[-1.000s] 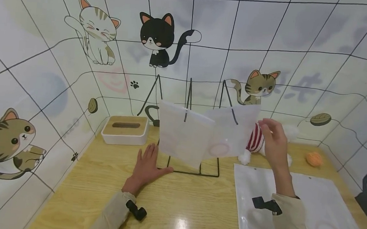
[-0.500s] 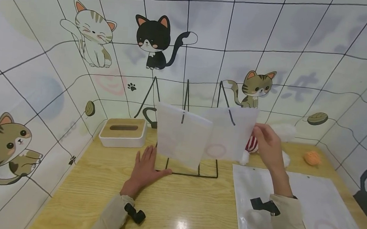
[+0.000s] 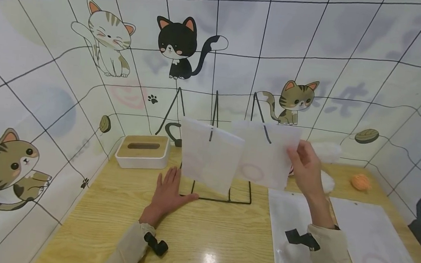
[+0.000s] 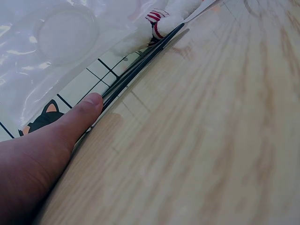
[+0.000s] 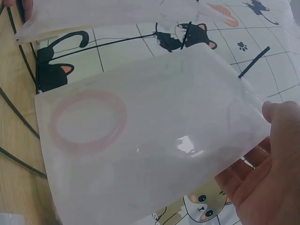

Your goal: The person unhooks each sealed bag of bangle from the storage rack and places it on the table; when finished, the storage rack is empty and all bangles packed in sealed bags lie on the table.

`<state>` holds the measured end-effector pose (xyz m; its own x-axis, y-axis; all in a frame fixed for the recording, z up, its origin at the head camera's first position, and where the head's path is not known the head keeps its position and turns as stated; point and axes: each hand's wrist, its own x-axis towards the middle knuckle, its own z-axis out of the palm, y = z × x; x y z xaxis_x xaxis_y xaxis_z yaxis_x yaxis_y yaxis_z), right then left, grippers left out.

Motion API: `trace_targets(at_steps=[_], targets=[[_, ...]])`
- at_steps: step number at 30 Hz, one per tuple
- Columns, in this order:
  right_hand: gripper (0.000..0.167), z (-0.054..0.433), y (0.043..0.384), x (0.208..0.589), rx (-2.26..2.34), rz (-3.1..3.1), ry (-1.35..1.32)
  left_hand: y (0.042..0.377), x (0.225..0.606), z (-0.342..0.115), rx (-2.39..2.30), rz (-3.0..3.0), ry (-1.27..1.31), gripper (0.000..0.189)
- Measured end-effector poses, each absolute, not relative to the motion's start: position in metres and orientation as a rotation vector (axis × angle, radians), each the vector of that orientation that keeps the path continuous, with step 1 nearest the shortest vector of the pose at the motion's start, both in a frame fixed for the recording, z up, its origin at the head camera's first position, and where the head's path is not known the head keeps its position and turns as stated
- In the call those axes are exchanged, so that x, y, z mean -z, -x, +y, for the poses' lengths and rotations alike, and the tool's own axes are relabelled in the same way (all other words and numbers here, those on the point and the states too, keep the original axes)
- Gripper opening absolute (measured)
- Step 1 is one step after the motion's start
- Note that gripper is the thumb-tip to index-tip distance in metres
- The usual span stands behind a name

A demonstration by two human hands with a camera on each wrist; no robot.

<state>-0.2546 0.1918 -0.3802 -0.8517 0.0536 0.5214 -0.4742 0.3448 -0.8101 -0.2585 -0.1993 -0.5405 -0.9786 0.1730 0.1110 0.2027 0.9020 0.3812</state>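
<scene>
A black wire rack [image 3: 240, 202] stands at the back of the table, with two frosted plastic bags hanging from its hooks. The left bag [image 3: 210, 156] hangs slightly askew. My right hand [image 3: 309, 168] pinches the right edge of the other plastic bag [image 3: 264, 156], thumb in front and fingers behind. A faint pink ring shows on that bag [image 5: 150, 126] in the right wrist view. My left hand [image 3: 166, 192] lies flat with spread fingers on the table, its thumb touching the rack's base wire. The left wrist view shows this thumb [image 4: 86, 110] against the wire [image 4: 136, 70].
A white tissue box [image 3: 143, 153] with a wooden top stands left of the rack. Two flat plastic bags lie at right, one [image 3: 284, 228] partly under my right forearm, the other [image 3: 383, 244] beside it. Behind are a white plush toy [image 3: 327, 183] and an orange ball [image 3: 360, 182].
My right hand has gone from the bag's edge to pinching it, and the bag's right side has shifted rightward, covering most of the plush's red stripes. My left hand has stayed in place.
</scene>
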Motion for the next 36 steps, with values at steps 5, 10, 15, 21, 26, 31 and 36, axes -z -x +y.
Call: trace_targets(at_steps=[5,10,15,21,26,31,36], targets=[[0.04,0.182,0.25,0.375,-1.582,-2.159,-0.42,0.259,0.54,-0.202,0.596,-2.976,0.298,0.123],[0.034,0.178,0.249,0.376,-1.598,-2.136,-0.49,0.26,0.54,-0.2,0.612,-2.964,0.305,0.122],[0.032,0.176,0.246,0.376,-1.581,-2.171,-0.518,0.258,0.538,-0.197,0.636,-2.954,0.309,0.122],[0.035,0.177,0.242,0.375,-1.46,-2.229,-0.439,0.257,0.538,-0.197,0.622,-2.964,0.302,0.122],[0.038,0.18,0.239,0.372,-1.392,-2.266,-0.385,0.259,0.54,-0.198,0.59,-2.99,0.289,0.122],[0.034,0.179,0.238,0.369,-1.431,-2.217,-0.407,0.259,0.539,-0.198,0.61,-3.005,0.289,0.123],[0.031,0.174,0.238,0.368,-1.521,-2.123,-0.488,0.258,0.538,-0.199,0.608,-3.0,0.289,0.122]])
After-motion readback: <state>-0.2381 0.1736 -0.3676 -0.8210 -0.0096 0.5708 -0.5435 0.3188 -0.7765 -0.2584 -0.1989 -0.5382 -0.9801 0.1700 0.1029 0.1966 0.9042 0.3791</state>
